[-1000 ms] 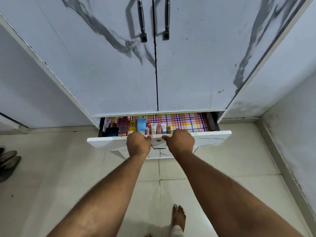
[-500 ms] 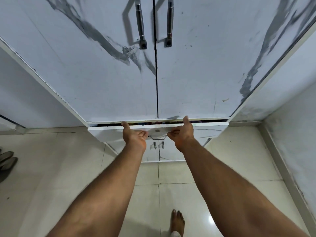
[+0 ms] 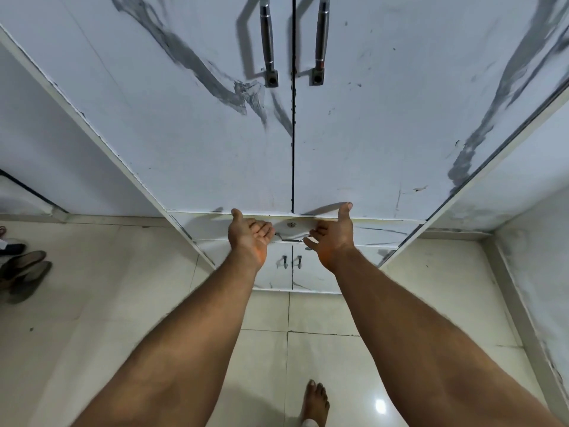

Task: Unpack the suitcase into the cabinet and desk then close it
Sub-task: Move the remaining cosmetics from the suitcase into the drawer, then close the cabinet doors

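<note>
Looking down at the cabinet (image 3: 215,134) here, white with grey marble-ish streaks, two tall doors shut with a pair of metal handles (image 3: 268,47) up at 12 o'clock. The drawer (image 3: 385,231) under those doors sits flush with the front, no gap showing.

Both hands are palm-up at the drawer front, dead centre of the view. Left hand (image 3: 250,234) has its thumb up against the drawer's top edge and the fingers curled in loosely toward the little pull handle (image 3: 291,240); can't tell if they actually touch it. Right hand (image 3: 334,237) mirrors it just at 3 o'clock of the left, thumb pointing up onto the bottom of the door, fingers bent inward near the same pull. Neither hand is gripping anything that I can see. A small round lock (image 3: 291,224) sits between the two hands.

Below the drawer are two small lower doors (image 3: 308,272) with tiny knobs. Tiled floor (image 3: 123,303) all around, some shoes (image 3: 24,272) at 9 o'clock, and a bare foot (image 3: 314,402) at 6 o'clock. No suitcase in this view.
</note>
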